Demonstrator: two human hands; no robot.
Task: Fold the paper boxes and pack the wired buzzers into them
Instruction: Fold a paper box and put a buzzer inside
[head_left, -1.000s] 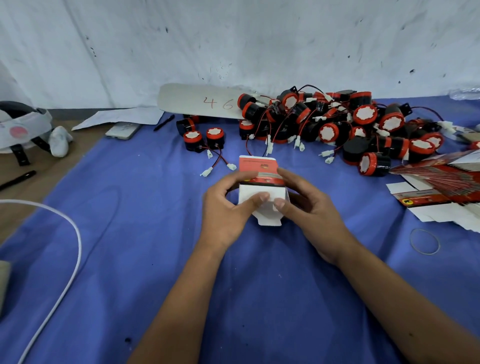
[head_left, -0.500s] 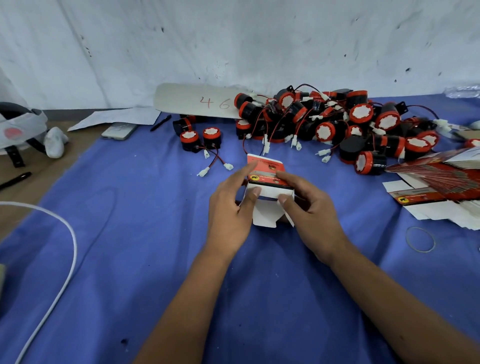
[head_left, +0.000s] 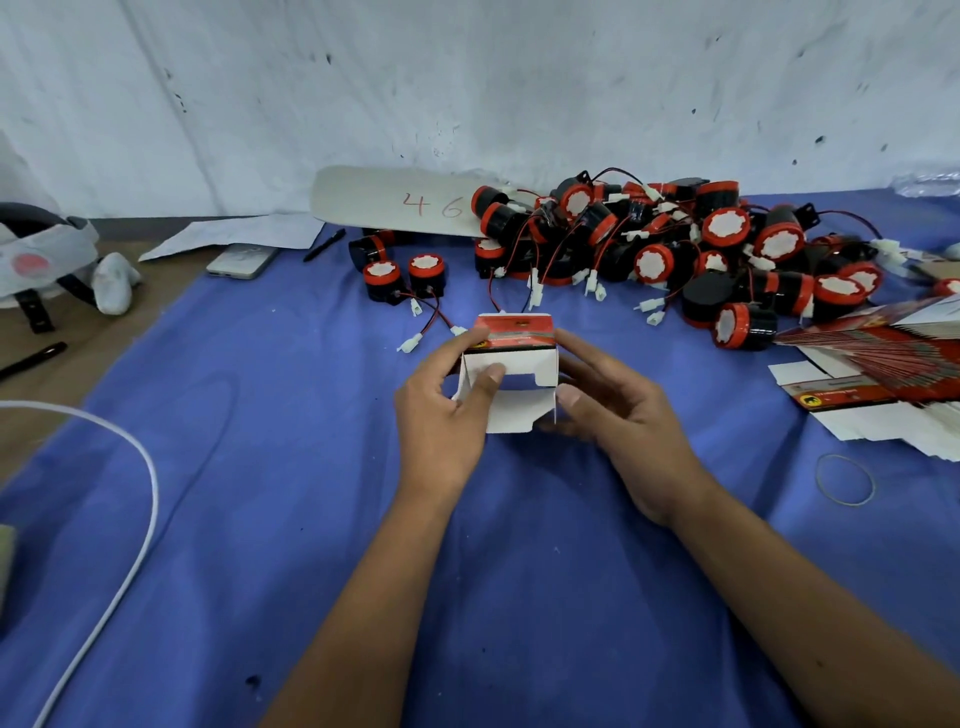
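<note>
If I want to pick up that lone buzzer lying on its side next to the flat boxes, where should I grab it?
Probably grab the buzzer round its black barrel from above: it lies on its side, its white face turned toward you, and wires tangle behind it.

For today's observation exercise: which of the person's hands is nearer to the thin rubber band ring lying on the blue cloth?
Right. The right hand holds the paper box, with the rubber band ring off to its right; the left hand is on the box's far side.
</note>
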